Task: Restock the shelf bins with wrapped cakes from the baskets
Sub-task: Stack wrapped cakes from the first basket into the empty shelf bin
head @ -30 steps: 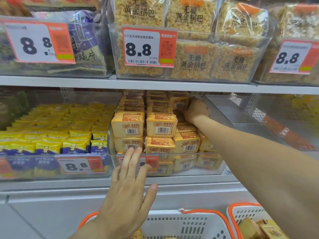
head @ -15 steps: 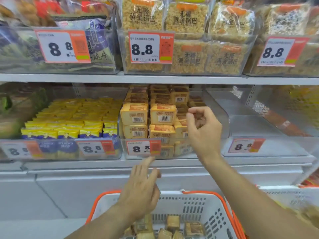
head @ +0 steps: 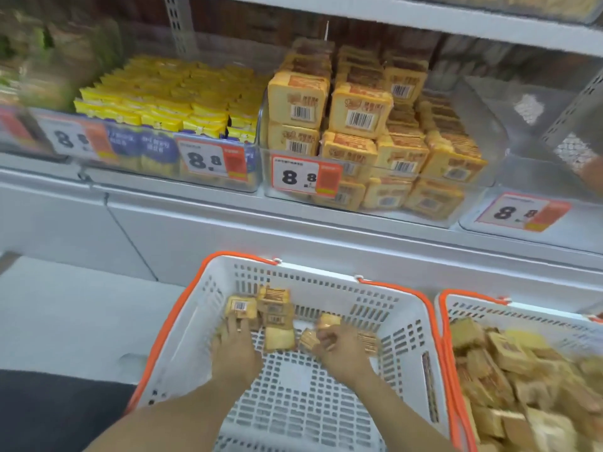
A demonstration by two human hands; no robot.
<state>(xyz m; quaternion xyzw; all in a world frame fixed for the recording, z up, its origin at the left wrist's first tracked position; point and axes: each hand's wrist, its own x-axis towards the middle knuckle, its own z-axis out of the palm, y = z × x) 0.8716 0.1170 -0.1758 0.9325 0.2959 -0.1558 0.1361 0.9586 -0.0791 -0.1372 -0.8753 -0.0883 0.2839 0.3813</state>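
Note:
A white basket with an orange rim (head: pixel 403 324) stands below the shelf and holds a few wrapped cakes (head: pixel 276 316) at its far end. Both of my hands are inside it. My left hand (head: pixel 235 349) reaches over the cakes on the left and its fingers close on a wrapped cake with a barcode (head: pixel 240 307). My right hand (head: pixel 341 352) has its fingers curled round another wrapped cake (head: pixel 327 322). On the shelf above, a clear bin (head: pixel 267 187) is stacked with the same wrapped cakes (head: pixel 359 109).
A second basket (head: pixel 463 309) at the right is heaped with cakes. Left of the cake bin is a bin of yellow packs (head: pixel 163 99); to its right stands a clear bin (head: pixel 522 171) with nothing in it. Price tags reading 8.8 hang on the bin fronts.
Both hands have dropped from the shelf bin down into the white basket and closed on cakes. My view has tilted down toward the baskets.

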